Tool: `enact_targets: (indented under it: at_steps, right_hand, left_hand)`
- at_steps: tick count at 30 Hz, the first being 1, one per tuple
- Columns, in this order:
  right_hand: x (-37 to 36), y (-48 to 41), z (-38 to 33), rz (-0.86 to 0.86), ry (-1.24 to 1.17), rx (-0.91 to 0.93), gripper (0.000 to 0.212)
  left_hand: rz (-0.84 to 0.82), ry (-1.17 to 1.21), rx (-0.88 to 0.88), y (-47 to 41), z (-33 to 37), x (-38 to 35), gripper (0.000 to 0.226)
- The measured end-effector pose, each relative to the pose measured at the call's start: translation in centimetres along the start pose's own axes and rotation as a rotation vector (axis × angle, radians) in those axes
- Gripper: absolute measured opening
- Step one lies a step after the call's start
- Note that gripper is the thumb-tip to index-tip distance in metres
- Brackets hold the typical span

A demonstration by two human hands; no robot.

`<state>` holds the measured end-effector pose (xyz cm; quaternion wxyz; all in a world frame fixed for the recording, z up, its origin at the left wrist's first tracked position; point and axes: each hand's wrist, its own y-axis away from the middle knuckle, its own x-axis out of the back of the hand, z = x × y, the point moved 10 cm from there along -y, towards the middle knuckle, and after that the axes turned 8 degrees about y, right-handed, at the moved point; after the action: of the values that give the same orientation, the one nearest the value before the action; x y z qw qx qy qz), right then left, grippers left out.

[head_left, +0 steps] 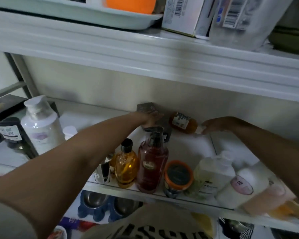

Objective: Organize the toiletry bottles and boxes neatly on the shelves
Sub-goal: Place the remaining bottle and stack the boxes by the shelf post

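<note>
My left hand [151,119] lies flat on a dark grey box [146,108] at the back of the middle shelf [188,144]. My right hand [214,125] pinches the white cap of an amber bottle [183,123] that lies on its side beside the box. Along the shelf's front edge stand a golden bottle [126,163], a red pump bottle [152,163], an orange-lidded jar [178,175], a pale green bottle [212,175] and a white bottle with a pink label [242,185].
A tall white bottle [40,125] and dark containers [7,133] stand at the shelf's left. The upper shelf [145,44] holds a pale tray [93,16], white boxes [185,14] and a clear bag. Steel bowls [95,199] sit below.
</note>
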<state>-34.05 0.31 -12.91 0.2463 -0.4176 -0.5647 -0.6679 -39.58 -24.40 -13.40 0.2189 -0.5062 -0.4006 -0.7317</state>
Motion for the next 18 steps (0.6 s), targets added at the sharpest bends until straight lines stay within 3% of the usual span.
enact_targets:
  at_steps: [6, 11, 13, 15, 16, 18]
  right_hand:
    - [-1.2, -1.6, 0.6, -0.076, 0.162, 0.008, 0.08]
    - [-1.1, -1.7, -1.7, -0.07, 0.231, 0.106, 0.056]
    - [-0.8, -2.3, -2.6, -0.031, 0.185, 0.173, 0.073]
    - [-0.8, -4.8, -3.2, -0.004, 0.134, 0.281, 0.115]
    - [-0.7, -5.7, -3.4, 0.01, 0.138, 0.303, 0.125]
    - [-0.4, -7.2, -4.0, 0.052, 0.168, 0.304, 0.103]
  left_hand:
    - [-0.001, 0.169, 0.027, 0.4, -0.1, 0.0, 0.073]
    - [0.05, 0.233, 0.095, 1.3, -0.9, 0.2, 0.072]
    - [0.041, 0.294, 0.099, 1.1, -1.5, -0.3, 0.074]
    - [0.061, 0.354, 0.103, 1.2, -2.0, -0.4, 0.083]
    - [0.074, 0.388, 0.113, 1.3, -2.3, -0.5, 0.089]
    - [0.096, 0.446, 0.148, 0.6, -3.5, -1.1, 0.094]
